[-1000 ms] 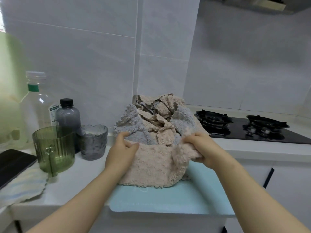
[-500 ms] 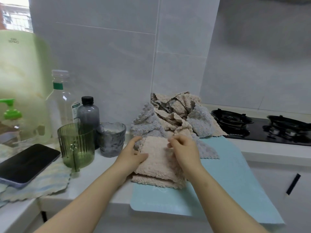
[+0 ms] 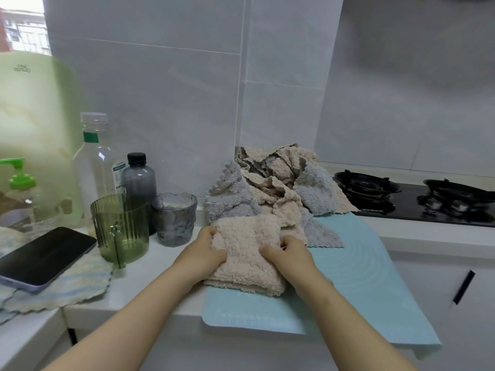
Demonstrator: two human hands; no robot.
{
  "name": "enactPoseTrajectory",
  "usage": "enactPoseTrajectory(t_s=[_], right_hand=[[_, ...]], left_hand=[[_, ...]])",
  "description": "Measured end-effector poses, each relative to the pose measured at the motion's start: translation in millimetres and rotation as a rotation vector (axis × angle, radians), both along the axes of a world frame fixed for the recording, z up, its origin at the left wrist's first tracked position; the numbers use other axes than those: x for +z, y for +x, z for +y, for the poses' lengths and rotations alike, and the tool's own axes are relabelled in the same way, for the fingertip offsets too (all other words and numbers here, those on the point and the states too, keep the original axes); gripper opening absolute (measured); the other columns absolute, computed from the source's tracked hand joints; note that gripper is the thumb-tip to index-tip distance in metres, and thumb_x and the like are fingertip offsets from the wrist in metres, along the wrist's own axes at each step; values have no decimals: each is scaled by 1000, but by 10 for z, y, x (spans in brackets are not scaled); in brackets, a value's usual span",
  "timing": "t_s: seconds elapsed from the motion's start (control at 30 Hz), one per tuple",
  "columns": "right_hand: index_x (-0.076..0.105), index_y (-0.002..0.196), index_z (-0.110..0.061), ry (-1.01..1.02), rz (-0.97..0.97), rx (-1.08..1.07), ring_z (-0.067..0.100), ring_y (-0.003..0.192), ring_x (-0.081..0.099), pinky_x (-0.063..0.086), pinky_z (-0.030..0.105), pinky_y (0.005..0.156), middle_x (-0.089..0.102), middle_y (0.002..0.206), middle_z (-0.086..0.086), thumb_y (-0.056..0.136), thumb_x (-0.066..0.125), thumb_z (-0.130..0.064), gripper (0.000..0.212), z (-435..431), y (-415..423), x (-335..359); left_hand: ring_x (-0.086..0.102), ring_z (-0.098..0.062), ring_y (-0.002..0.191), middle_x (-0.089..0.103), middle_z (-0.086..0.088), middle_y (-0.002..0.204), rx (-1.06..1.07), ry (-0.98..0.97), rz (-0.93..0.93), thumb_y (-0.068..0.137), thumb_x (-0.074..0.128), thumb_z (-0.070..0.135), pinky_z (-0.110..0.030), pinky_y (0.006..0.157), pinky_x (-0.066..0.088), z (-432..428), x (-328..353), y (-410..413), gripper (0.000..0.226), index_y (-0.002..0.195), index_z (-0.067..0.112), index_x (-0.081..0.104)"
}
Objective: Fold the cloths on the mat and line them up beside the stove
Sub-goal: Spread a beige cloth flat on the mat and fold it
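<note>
One folded beige cloth (image 3: 246, 253) is being gripped on the blue mat (image 3: 361, 277) by two hands, left hand (image 3: 206, 257) and right hand (image 3: 288, 259) curled into its sides; one unfolded heap (image 3: 276, 188) is lying just beyond.

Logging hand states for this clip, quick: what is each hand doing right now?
Left hand: closed, gripping the folded beige cloth at its left edge.
Right hand: closed, gripping the same cloth's right edge.

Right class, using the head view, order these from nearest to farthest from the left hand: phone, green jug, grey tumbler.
1. Grey tumbler, just left of the left hand.
2. Green jug, further left.
3. Phone, far left.
</note>
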State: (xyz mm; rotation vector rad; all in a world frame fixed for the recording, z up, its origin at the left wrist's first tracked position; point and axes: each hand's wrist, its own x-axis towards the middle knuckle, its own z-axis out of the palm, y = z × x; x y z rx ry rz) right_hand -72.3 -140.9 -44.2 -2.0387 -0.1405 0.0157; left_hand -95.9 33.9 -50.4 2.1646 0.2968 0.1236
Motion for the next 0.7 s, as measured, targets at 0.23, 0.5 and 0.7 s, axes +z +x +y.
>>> enactPoseTrajectory(t_s=[0.23, 0.5, 0.7], right_hand=[[53, 103, -15, 612, 191, 159, 27, 88, 66, 56, 39, 71, 65, 102, 12, 89, 57, -9, 16, -89, -130, 169], [57, 112, -5, 1034, 532, 263, 34, 93, 68, 56, 43, 79, 69, 105, 21, 91, 48, -20, 28, -287, 243, 397], [58, 112, -1, 1123, 653, 217, 33, 84, 70, 57, 42, 73, 69, 103, 23, 69, 57, -22, 48, -423, 436, 628]], left_hand=[[40, -24, 126, 42, -6, 137, 76, -222, -236, 80, 69, 37, -41, 106, 35, -40, 45, 0, 76, 142, 30, 25], [65, -17, 87, 56, -6, 127, -68, -599, -125, 84, 64, 29, -26, 66, 52, -316, 408, 208, 71, 142, 31, 24], [66, -27, 84, 72, -11, 89, -110, -1147, 339, 62, 68, 30, -42, 75, 54, -445, 569, 398, 49, 108, 15, 59]])
